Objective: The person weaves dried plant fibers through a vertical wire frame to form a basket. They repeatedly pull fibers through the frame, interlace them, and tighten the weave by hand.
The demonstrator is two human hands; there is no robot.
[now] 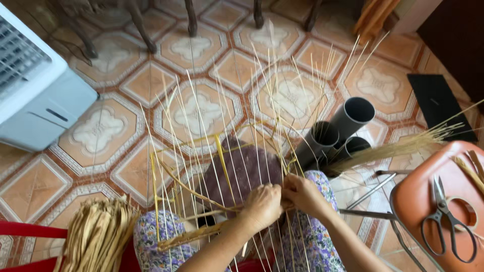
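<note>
Both hands were bunched together over the lap, left hand and right hand touching, fingers pinched on thin straw strands fanning up and away from them. The half-woven frame sat just left of the hands, round a dark purple mould. Grey pipes stood just beyond the right hand, scissors on an orange stool well off right, and a straw bundle lay off left.

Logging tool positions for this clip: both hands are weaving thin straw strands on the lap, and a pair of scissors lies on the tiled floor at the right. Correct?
Not quite. The head view shows the scissors lying on the orange stool seat at the right, not on the tiled floor. The rest holds: left hand and right hand work the thin straw strands on the lap.
</note>
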